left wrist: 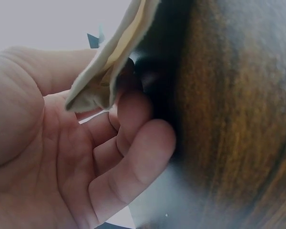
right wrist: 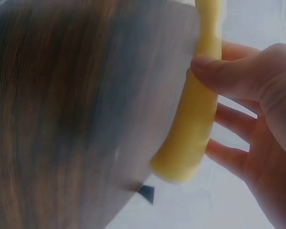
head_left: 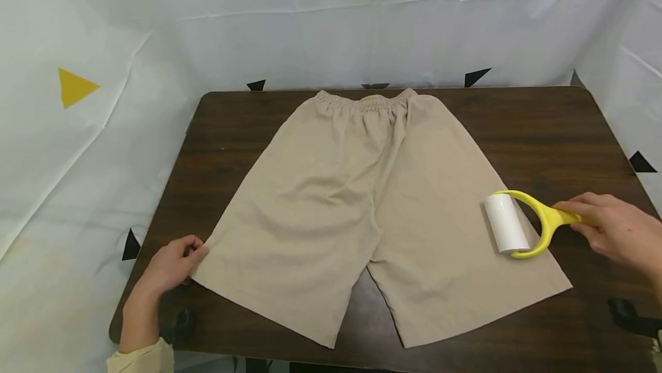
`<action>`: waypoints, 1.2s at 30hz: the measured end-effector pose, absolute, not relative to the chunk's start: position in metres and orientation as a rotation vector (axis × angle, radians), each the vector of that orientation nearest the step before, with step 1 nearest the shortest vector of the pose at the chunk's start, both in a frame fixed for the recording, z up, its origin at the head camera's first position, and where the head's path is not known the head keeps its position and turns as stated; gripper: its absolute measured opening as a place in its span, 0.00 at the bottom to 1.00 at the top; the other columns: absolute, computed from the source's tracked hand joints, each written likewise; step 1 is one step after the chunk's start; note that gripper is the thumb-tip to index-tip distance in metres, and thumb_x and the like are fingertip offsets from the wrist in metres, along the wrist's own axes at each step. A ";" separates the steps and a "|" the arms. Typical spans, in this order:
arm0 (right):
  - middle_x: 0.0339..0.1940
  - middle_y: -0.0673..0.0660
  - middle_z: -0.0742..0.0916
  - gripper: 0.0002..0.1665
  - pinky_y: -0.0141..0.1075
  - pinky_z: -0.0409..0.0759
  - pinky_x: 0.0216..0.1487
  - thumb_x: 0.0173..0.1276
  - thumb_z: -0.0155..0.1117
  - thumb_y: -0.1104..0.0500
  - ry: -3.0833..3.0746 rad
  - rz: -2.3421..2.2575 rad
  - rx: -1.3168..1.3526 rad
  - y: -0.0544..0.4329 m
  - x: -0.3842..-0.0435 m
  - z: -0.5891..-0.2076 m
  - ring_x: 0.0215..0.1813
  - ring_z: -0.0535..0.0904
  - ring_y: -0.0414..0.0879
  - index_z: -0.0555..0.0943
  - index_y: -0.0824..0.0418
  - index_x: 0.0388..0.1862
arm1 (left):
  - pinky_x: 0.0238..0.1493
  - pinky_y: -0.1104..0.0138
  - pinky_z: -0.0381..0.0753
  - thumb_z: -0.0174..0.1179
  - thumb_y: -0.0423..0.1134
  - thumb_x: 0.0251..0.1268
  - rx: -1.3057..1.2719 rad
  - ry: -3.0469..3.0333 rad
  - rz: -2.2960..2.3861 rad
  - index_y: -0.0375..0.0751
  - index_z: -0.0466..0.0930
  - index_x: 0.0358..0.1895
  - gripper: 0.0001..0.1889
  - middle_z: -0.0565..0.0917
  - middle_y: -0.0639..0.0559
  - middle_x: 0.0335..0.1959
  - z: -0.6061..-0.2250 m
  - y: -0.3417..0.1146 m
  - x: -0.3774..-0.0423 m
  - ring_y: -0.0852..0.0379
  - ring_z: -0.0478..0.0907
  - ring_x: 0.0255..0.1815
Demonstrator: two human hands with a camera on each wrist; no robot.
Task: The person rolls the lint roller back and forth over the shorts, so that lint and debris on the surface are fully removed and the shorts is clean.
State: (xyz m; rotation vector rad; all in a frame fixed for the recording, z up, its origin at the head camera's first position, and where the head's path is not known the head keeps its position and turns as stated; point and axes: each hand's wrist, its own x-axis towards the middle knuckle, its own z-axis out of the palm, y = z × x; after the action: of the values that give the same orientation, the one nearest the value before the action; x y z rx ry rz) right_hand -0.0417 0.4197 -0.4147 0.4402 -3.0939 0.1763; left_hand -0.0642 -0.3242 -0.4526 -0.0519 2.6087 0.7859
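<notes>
Beige shorts (head_left: 310, 218) with a gathered waistband lie spread on the dark wooden table, waist toward the back. At the outer corner of the left leg hem, my left hand (head_left: 170, 264) pinches the fabric; the left wrist view shows the folded hem (left wrist: 97, 88) between thumb and fingers. My right hand (head_left: 615, 229) grips the yellow handle (right wrist: 193, 124) of a lint roller (head_left: 548, 220). Its white roll (head_left: 507, 223) is over the outer part of the right leg; whether it presses on the cloth I cannot tell.
The wooden table (head_left: 233, 137) has rounded corners. White sheeting (head_left: 362, 39) with yellow and black triangles hangs behind and at both sides. Dark objects (head_left: 183, 324) show near the table's front left edge, with another (head_left: 628, 312) at the right.
</notes>
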 end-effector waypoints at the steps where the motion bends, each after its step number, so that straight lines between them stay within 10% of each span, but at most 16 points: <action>1: 0.39 0.66 0.83 0.24 0.56 0.74 0.36 0.46 0.75 0.74 -3.104 0.176 0.456 0.418 -0.041 -0.414 0.39 0.77 0.62 0.83 0.69 0.46 | 0.23 0.60 0.74 0.54 0.45 0.74 -0.050 2.609 0.786 0.36 0.76 0.43 0.14 0.73 0.49 0.24 -0.453 -0.324 -0.064 0.54 0.72 0.19; 19: 0.40 0.42 0.83 0.26 0.38 0.79 0.30 0.46 0.81 0.65 -2.970 0.278 0.927 0.317 -0.037 -0.408 0.39 0.77 0.38 0.86 0.50 0.46 | 0.23 0.60 0.72 0.53 0.46 0.75 -0.062 2.614 0.757 0.36 0.76 0.43 0.14 0.74 0.49 0.24 -0.451 -0.321 -0.065 0.54 0.72 0.22; 36: 0.36 0.48 0.79 0.20 0.33 0.73 0.22 0.54 0.76 0.64 -2.826 0.239 1.160 0.223 -0.045 -0.416 0.35 0.75 0.41 0.82 0.56 0.46 | 0.23 0.60 0.72 0.53 0.46 0.75 -0.070 2.603 0.752 0.36 0.75 0.43 0.14 0.73 0.49 0.24 -0.446 -0.320 -0.065 0.53 0.71 0.21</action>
State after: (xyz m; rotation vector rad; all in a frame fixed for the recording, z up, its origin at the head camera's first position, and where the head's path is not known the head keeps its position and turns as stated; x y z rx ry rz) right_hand -0.0449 0.2233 -0.4163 1.1596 -2.8262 0.2387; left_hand -0.0652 -0.3196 -0.4455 -0.0704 2.6034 0.7516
